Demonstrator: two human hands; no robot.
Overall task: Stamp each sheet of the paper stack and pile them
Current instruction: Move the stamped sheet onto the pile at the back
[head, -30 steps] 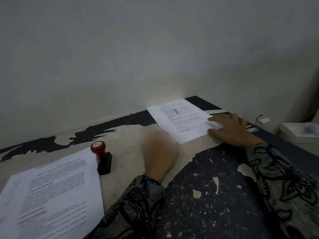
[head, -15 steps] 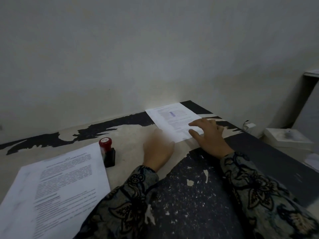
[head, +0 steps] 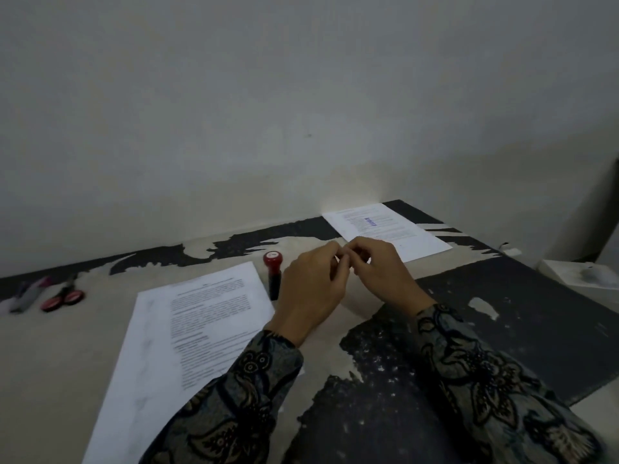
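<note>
A stack of printed paper (head: 187, 333) lies at the near left of the table. A stamp with a red cap and black body (head: 273, 272) stands just past its far right corner. A sheet bearing a blue stamp mark (head: 385, 229) lies at the far right by the wall. My left hand (head: 311, 289) and my right hand (head: 382, 276) hover together above the table between the two papers. Their fingers are curled and the fingertips touch each other. No object shows between them.
Red-handled scissors (head: 62, 296) and a marker (head: 28, 293) lie at the far left by the wall. The table top (head: 502, 323) is worn, black with pale peeled patches. A white box (head: 582, 277) sits off the table's right side.
My right hand has come off the stamped sheet and drawn back. Both hands have met in mid-air over the table. The view has swung left, bringing scissors and marker into sight.
</note>
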